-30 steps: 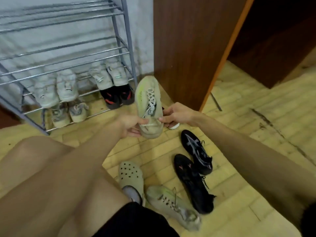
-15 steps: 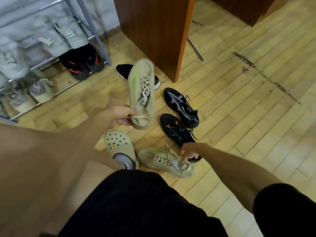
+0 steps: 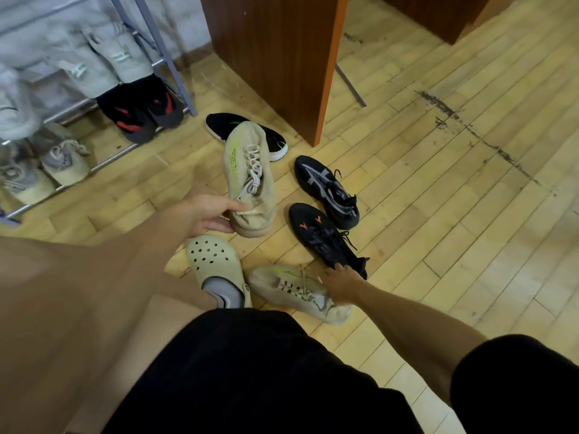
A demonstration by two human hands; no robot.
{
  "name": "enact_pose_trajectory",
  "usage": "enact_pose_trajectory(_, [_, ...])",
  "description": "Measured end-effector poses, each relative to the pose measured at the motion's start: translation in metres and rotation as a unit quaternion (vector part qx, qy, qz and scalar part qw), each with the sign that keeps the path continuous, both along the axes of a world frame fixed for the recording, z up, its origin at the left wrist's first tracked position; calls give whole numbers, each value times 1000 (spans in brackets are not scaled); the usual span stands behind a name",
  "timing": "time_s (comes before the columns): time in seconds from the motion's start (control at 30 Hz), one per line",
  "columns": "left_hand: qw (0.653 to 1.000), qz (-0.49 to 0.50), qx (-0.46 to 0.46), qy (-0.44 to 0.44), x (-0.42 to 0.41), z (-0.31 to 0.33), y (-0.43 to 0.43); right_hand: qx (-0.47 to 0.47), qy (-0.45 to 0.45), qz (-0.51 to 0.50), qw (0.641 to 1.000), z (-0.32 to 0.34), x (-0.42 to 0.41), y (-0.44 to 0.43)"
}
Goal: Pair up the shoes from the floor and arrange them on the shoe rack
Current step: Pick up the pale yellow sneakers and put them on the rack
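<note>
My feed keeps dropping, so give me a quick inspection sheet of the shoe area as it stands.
Surface: wooden floor, scuffed with dark marks.
Job's things: beige sneaker held up; matching beige sneaker on floor; two black sneakers side by side; black and green sneaker near the cabinet; beige clog; shoe rack holding several pairs.
Clutter: nothing seen.
Grippers: left hand grips the raised sneaker's heel; right hand rests on the floor sneaker, grip unclear.
Cables: nothing seen.
Surroundings: brown wooden cabinet beside the rack.
</note>
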State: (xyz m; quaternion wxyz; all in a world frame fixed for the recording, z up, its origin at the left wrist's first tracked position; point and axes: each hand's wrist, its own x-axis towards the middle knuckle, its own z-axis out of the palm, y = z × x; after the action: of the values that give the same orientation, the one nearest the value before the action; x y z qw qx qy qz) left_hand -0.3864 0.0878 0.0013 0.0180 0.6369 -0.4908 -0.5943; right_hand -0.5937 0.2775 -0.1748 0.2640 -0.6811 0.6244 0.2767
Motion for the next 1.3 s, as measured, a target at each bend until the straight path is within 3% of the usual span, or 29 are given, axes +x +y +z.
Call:
enact_pose_trajectory(0.13, [1000, 13, 5, -3, 12, 2, 2, 45, 6, -2, 999, 2, 6, 5])
enact_pose_trajectory(0.3, [999, 35, 12, 2, 15, 6, 4, 146, -45, -72, 986, 60, 8, -29])
enact_pose_trajectory(0.47, [998, 64, 11, 21, 17, 14, 2, 142, 7, -8, 990, 122, 3, -91])
enact_pose_trajectory(0.63, [989, 135, 1, 59, 24, 27, 2, 105, 23, -29, 994, 177, -7, -151])
enact_pose_trajectory(0.9, [954, 262, -55, 135, 45, 82, -16, -54, -168, -164, 971, 249, 0, -238])
enact_pose_trajectory(1.1, [930, 317, -118, 140, 89, 120, -58, -115, -346, -274, 890, 288, 32, -288])
enact_pose_trajectory(1.3, [902, 371, -163, 150, 114, 145, -125, -110, -447, -318, 829, 317, 85, -344])
